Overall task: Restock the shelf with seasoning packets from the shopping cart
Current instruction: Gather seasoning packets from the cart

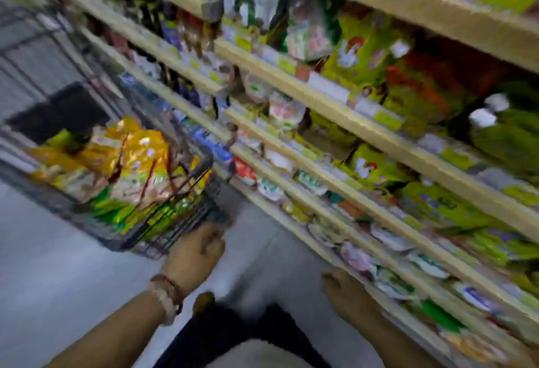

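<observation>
- Dark trousers (233, 335) and a brown shoe (203, 302) sit closest to the camera, low in the middle of the view, over a pale grey floor (58, 280).
- My left hand (194, 254) reaches forward to the near corner of the wire shopping cart (180, 222); the fingers seem to bend at the cart's rim, but the blur is heavy and I cannot tell whether they grip it or only touch it. A beaded bracelet (167, 294) wraps that wrist.
- My right hand (347, 292) lies low on the right, just beside the front edge of the lowest shelf (388, 309) (knuckles up, fingers pointing away from me). It has hold of nothing that I can see; how far it is open I cannot tell.
- Seasoning packets (128, 163) fill the cart in a loose heap, yellow and gold on top, green and white lower down against the wire.
- Wooden shelves (335, 99) run in tiers across the right side, slanting away up and to the left, with pale price tags (326, 85) along their front edges.
- Green and yellow pouches (364, 50) crowd the upper tiers, and smaller white and red sachets (358, 257) line the lower ones; none of the print is readable.
</observation>
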